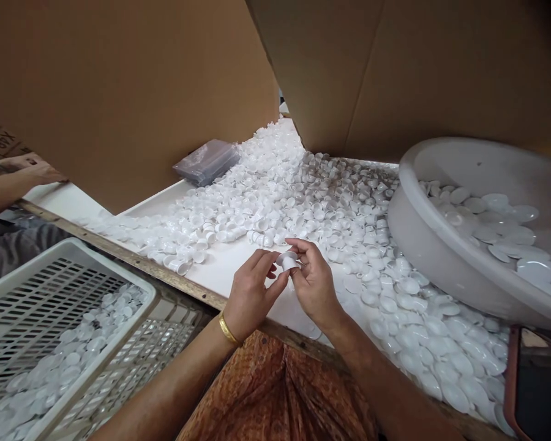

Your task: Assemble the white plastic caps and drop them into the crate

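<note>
Between my two hands is a small white plastic flanged cap (pixel 288 261), with a wide round rim on top and a short cylinder below. My left hand (pixel 252 294), with a gold bangle at the wrist, pinches it from the left with thumb and fingers. From the right, my right hand (pixel 314 278) has its fingers closed round the same cap. Both hands are just above the white tabletop (pixel 224 269), near its front edge. Beyond them spreads a big heap of similar white plastic pieces (pixel 275 202).
A large pale basin (pixel 408 226) holding white discs (pixel 496 214) stands at right, with a phone (pixel 539 380) below it. Left of me, a slatted plastic basket (pixel 68 257) contains white pieces. Cardboard sheets (pixel 142 92) rise behind, beside plastic bags (pixel 206 160). Another person's hand (pixel 27 171) is far left.
</note>
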`<state>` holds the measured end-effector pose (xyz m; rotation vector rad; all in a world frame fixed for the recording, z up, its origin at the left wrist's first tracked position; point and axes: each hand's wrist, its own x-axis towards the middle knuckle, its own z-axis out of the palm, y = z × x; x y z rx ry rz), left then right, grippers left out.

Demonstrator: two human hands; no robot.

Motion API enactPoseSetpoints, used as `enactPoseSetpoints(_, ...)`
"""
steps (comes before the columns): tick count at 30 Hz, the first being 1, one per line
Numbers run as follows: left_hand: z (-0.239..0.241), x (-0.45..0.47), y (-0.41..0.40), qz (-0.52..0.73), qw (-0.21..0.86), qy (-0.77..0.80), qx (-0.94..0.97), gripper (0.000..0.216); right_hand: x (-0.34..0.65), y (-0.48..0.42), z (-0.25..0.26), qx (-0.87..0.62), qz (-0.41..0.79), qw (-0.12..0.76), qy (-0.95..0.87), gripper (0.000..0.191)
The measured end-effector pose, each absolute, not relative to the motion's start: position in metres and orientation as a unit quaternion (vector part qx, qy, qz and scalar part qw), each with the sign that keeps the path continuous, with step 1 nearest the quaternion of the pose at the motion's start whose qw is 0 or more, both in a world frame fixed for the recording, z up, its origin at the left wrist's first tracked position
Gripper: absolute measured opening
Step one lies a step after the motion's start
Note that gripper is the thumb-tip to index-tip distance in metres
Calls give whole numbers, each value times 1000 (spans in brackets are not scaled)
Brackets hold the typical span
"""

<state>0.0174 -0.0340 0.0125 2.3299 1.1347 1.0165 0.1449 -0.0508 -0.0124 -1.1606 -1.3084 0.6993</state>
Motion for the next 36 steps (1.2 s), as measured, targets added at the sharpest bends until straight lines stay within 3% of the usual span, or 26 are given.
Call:
enactPoseSetpoints(5,17,10,-31,356,134,363,850,18,144,-52,-9,-487,301,593,-566,29)
enactPoseSetpoints(20,21,4,-35,364,138,308,868,18,141,-60,-6,-490,263,609,-566,21)
enactPoseSetpoints(25,11,6,-33,372,153,321,858,17,140,-59,-10,-512,275,606,-543,28)
enactPoseSetpoints(32,0,7,-36,361,209,379,826,16,136,-56,-15,-568,292,562,-525,30)
enactPoseSetpoints(36,0,-3,-39,352,312,425,773,23,135,-58,-7,-512,426,511,-543,43)
